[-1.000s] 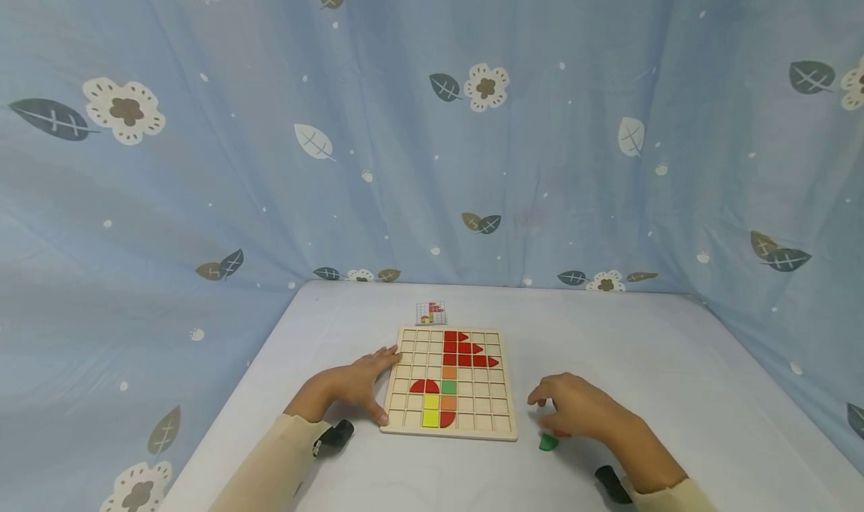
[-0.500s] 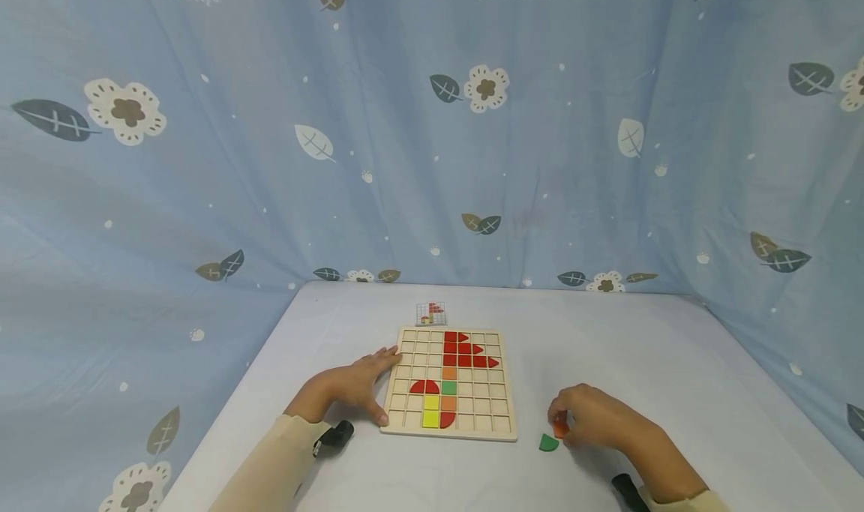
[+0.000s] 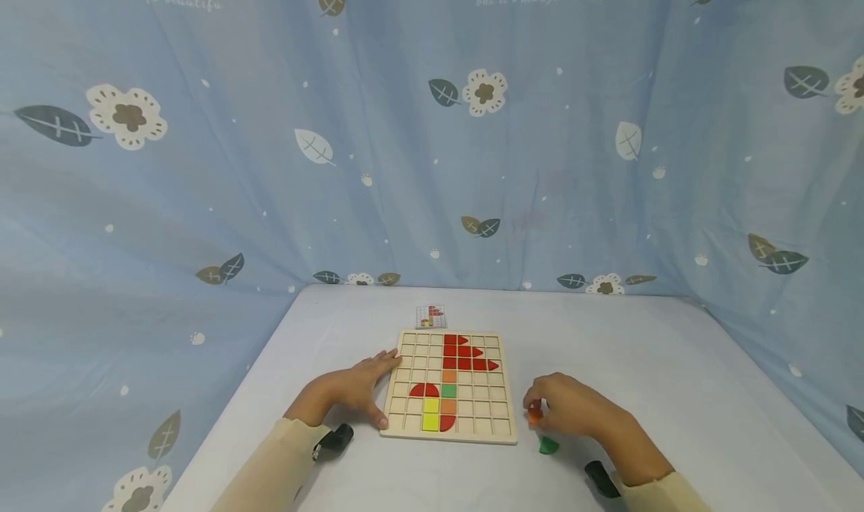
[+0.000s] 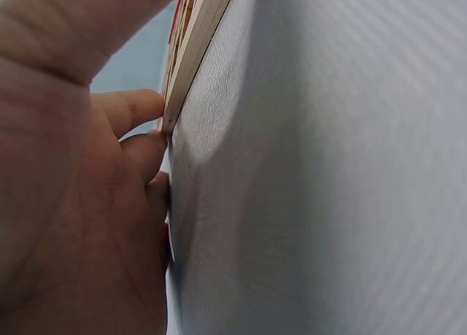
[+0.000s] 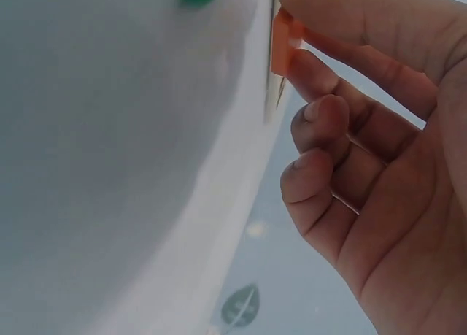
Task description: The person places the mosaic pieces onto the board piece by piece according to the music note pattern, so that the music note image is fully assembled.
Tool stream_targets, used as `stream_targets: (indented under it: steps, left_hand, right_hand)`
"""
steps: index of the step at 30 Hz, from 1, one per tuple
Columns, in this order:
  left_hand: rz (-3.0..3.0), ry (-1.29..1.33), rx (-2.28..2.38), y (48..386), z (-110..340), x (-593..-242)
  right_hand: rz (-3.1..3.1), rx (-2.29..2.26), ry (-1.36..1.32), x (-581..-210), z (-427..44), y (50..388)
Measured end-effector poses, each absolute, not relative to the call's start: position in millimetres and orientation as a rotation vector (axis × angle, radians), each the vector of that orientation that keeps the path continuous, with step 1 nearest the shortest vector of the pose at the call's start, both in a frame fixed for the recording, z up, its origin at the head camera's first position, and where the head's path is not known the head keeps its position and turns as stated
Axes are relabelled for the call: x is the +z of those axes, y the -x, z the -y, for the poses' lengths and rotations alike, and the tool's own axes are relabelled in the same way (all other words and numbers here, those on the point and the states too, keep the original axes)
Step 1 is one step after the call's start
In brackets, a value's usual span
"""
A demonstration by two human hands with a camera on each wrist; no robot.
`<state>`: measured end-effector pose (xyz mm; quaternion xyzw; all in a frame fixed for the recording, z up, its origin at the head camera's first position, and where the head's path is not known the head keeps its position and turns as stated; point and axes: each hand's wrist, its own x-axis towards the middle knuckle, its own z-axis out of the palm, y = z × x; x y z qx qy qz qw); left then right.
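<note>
My left hand (image 3: 352, 389) rests against the left edge of a wooden grid board (image 3: 483, 407), thumb and fingers spread along that edge. In the left wrist view its fingertips touch the board's side. To the right of the board, my right hand (image 3: 572, 405) pinches a small orange block (image 5: 280, 44) between thumb and fingers, above the table. A green quarter-round block (image 3: 548, 445) lies on the table just below this hand. Set in the board are several red blocks (image 3: 464, 364), two yellow square blocks (image 3: 430, 414), a green square block (image 3: 448, 390) and orange square blocks (image 3: 448, 406).
A small card (image 3: 431, 316) printed with a coloured grid pattern lies behind the board. The table has a white cloth (image 3: 607, 339), and a blue patterned curtain (image 3: 391, 160) hangs behind and at the sides.
My right hand reached to the table, took the orange block beside the green one, and has moved left toward the board with it. My left hand stays in place.
</note>
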<state>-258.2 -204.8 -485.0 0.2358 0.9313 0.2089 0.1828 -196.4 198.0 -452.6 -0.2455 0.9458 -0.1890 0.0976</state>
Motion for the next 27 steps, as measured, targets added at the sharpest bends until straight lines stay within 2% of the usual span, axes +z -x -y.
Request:
stream_targets:
  steps: [10,27]
  left_hand:
    - [-2.62,-0.676,0.59,257.0,204.1,-485.2]
    - [-2.644,-0.649,0.548,256.1,204.0,-486.5]
  right_hand:
    - [-2.797,-0.542,0.927,-450.4,-163.0,213.1]
    - [-2.771,-0.541,0.966,-453.3,-114.9,229.9]
